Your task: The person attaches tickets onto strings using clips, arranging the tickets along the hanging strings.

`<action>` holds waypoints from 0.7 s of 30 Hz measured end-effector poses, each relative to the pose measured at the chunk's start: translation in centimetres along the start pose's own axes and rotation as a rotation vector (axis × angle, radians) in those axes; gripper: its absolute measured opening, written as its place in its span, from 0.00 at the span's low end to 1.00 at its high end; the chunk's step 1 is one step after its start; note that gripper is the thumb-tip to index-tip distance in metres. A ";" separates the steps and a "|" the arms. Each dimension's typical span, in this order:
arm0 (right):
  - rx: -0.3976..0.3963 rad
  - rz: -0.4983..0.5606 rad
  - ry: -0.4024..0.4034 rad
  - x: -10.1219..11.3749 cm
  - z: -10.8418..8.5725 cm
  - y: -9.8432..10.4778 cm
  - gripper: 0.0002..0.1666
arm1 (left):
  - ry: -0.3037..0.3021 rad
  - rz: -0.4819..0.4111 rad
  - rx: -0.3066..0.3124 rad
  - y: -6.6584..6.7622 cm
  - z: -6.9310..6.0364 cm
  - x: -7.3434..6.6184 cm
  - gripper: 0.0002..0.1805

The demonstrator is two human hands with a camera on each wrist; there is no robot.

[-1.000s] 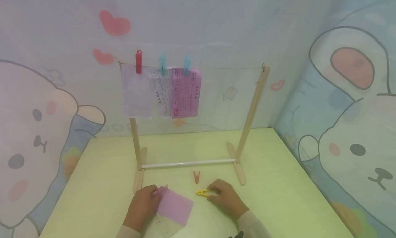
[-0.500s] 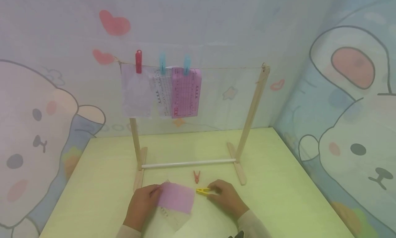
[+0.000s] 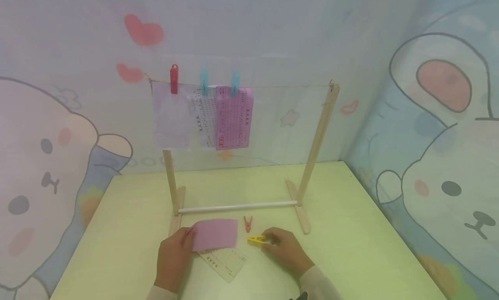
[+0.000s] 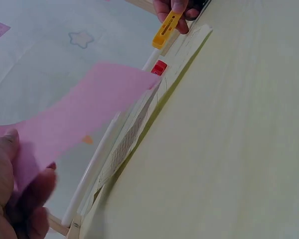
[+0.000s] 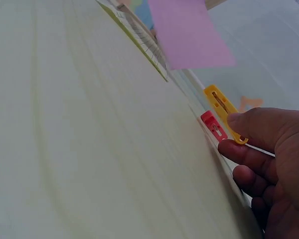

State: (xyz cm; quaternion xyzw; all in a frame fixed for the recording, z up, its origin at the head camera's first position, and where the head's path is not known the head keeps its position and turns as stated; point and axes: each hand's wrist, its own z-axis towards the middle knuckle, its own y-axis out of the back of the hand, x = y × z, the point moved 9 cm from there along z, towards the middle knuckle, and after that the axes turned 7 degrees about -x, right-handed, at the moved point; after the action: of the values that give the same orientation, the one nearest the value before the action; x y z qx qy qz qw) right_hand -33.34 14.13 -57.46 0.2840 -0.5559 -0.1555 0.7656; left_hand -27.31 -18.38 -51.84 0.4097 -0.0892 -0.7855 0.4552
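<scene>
your left hand pinches the pink sheet by its nine-o'clock edge; the rest juts out unsupported, so a loose pinch could let it slip or curl. at three o'clock from it, your right hand pinches the yellow clip; an uneven squeeze could twist it free. the red clip, at the yellow clip's eleven o'clock, could get knocked by straying knuckles.

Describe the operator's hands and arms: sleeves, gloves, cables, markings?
Left hand and right hand bare, no gloves or rings visible. Pale beige fabric left sleeve and matching right sleeve reach the wrists, no markings visible. Small black shape beside right sleeve, cut off, can't identify. No cables visible.
</scene>
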 end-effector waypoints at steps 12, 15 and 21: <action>-0.017 0.000 0.012 -0.3 0.0 0.1 0.14 | 0.189 -0.118 0.102 -0.7 -0.2 1.1 0.08; -0.040 0.013 0.025 -0.2 0.0 0.3 0.15 | 0.248 -0.124 0.143 -1.0 -0.3 1.6 0.10; -0.081 0.032 0.081 0.6 0.0 0.7 0.13 | 0.402 -0.296 0.219 -1.4 -0.5 2.2 0.08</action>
State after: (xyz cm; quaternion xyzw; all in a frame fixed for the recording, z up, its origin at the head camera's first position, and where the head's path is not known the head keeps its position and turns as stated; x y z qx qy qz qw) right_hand -33.19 14.38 -56.56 0.2499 -0.5222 -0.1537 0.8008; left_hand -28.43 -19.20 -54.12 0.6129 -0.0207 -0.7320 0.2968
